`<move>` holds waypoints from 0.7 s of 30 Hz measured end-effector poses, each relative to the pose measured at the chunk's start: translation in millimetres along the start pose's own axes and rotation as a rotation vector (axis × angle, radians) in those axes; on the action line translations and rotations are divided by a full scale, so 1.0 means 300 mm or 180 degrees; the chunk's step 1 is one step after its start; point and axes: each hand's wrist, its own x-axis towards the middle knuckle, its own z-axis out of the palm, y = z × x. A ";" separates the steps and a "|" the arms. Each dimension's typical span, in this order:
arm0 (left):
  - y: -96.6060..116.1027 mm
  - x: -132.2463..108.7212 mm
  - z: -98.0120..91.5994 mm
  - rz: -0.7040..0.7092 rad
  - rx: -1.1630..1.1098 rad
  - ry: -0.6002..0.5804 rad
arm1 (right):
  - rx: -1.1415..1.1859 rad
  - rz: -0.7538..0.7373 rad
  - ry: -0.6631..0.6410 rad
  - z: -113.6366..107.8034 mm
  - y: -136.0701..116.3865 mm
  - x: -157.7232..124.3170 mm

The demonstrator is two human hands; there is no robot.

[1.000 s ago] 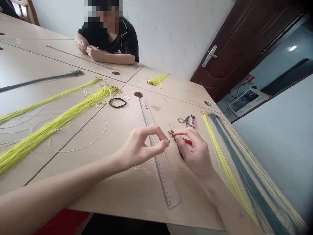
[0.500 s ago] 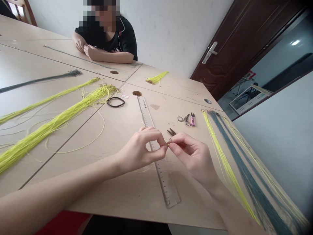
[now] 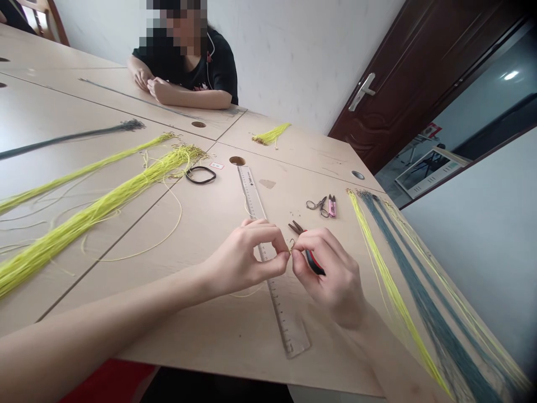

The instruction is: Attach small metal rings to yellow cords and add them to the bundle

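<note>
My left hand is closed in a pinch of thumb and forefinger on a thin yellow cord, which loops down past the ruler. Facing it, my right hand pinches at the same spot, fingertips almost touching the left ones. A small curved metal hook stands up between the fingertips; its join with the cord is too small to make out. Behind the right hand lie pliers with black and red handles, partly hidden. Under the left hand runs a clear ruler.
Scissors and pink snips lie beyond the right hand. Yellow cord bundles stretch across the left; yellow and teal cords line the right edge. A black band lies mid-table. A person sits opposite.
The right hand has shifted and its fingers have curled, so the pliers' handle and the metal hook now show more. The left hand keeps its pinch. The view has moved slightly.
</note>
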 end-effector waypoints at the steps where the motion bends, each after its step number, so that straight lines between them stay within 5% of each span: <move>1: 0.001 0.001 0.000 -0.0005 -0.0007 -0.0017 | -0.0048 0.0003 -0.0028 0.000 0.001 -0.001; 15: 0.005 0.013 -0.014 -0.0011 0.0027 0.0119 | -0.0320 0.0315 0.0106 -0.020 0.025 0.006; 21: -0.041 0.082 -0.143 0.0023 -0.0271 0.1155 | -0.0515 0.0410 -0.0234 -0.005 0.055 0.001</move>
